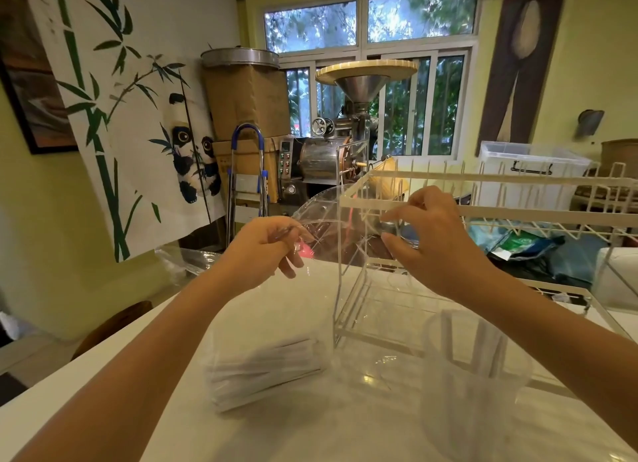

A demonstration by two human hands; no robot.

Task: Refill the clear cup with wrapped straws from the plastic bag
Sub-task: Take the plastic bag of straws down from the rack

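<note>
Nearest the camera, on the white tabletop (345,434), the clear cup (473,368) stands at lower right, blurred, with a few wrapped straws upright inside; its lower part is hard to make out. To its left the wrapped straws (266,368) lie in a bundle inside the plastic bag (272,309), whose clear film is nearly invisible against the surface. Both forearms reach forward over these items. The left hand (266,251) is closed in a pinch on the bag's raised upper edge, well above the bundle. The right hand (428,230) is partly curled, thumb and forefinger pinched; whether it grips the film cannot be determined. Behind the hands stands a clear acrylic box (366,289) and a white wire rack (518,199), cut off at the right edge. Farther back sits a metal roasting machine (331,150).
</note>
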